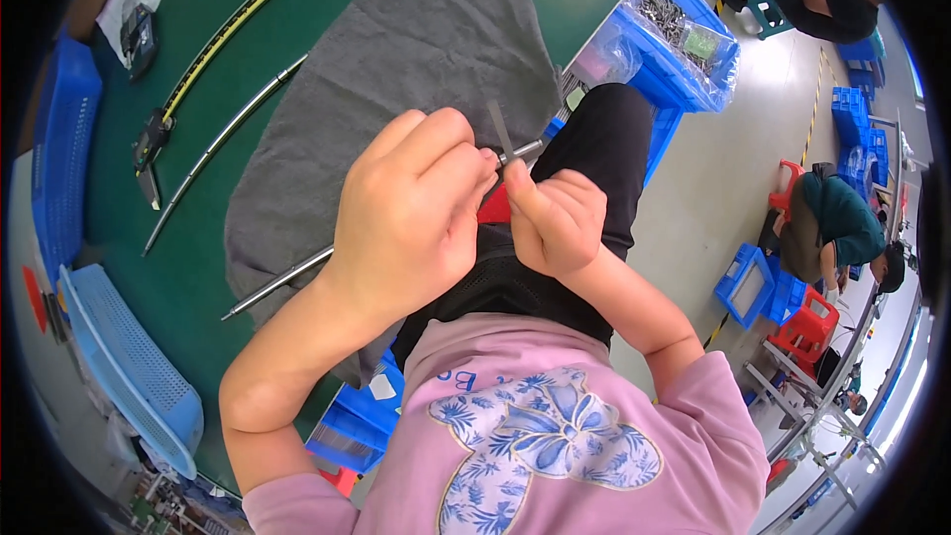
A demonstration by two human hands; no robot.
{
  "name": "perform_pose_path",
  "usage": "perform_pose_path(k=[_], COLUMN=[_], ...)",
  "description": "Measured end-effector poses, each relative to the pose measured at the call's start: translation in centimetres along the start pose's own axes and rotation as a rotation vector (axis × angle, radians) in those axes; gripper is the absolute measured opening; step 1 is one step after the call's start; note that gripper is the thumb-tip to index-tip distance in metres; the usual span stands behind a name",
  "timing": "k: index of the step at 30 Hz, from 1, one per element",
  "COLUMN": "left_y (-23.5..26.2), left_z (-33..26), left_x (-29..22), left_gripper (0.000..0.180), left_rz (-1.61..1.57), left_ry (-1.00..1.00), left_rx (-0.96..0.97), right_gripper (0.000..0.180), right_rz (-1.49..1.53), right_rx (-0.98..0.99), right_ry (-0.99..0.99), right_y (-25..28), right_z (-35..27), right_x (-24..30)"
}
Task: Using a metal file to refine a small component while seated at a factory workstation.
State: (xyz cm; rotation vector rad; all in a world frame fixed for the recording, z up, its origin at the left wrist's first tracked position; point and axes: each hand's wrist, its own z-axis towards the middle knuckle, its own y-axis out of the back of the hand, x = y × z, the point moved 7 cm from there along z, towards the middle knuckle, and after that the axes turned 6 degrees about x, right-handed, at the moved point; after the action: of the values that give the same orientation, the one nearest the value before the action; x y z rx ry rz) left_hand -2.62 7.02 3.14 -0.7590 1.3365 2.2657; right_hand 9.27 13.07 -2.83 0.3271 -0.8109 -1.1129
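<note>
two hands point(475, 208) pinch thin (steel) rod point(277, 282).

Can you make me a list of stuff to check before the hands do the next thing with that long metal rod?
1. Left hand gripping the rod: ok, the fingers wrap round it near its tip.
2. Right hand on the small grey strip: ok, pinched between thumb and finger, standing up by the rod's tip.
3. Rod supported: ok, its long end lies across the grey cloth on the green table.
4. Strip touching the rod tip: cannot tell, the fingers hide the spot.
5. Second rod out of the way: ok, it lies apart, further left on the table.
6. Red thing under the hands: cannot tell what it is, mostly hidden.
</note>
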Motion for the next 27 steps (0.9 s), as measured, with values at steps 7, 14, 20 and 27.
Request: perform_pose_path(k=[7,14,20,27], left_y=[0.1,-0.2,0.1,0.0], left_z=[0.3,0.2,0.1,0.0], left_x=[-0.2,0.0,0.0,-0.1], left_gripper=[0.019,0.019,0.019,0.019], left_rz=[0.019,-0.002,0.006,0.005], left_ry=[-0.011,0.01,0.004,-0.005], left_rx=[0.001,0.017,-0.021,-0.022], right_gripper=[0.046,0.046,0.052,0.05], right_rz=[-0.006,-0.046,-0.122,-0.086], right_rx=[-0.108,0.02,0.125,0.212], right_ry=[-0.012,-0.135,-0.229,-0.283], right_y=[-0.3,0.7,2.1,2.7], right_z=[-0.4,-2.3,0.2,2.4], right_x=[-0.3,0.8,2.0,2.0])
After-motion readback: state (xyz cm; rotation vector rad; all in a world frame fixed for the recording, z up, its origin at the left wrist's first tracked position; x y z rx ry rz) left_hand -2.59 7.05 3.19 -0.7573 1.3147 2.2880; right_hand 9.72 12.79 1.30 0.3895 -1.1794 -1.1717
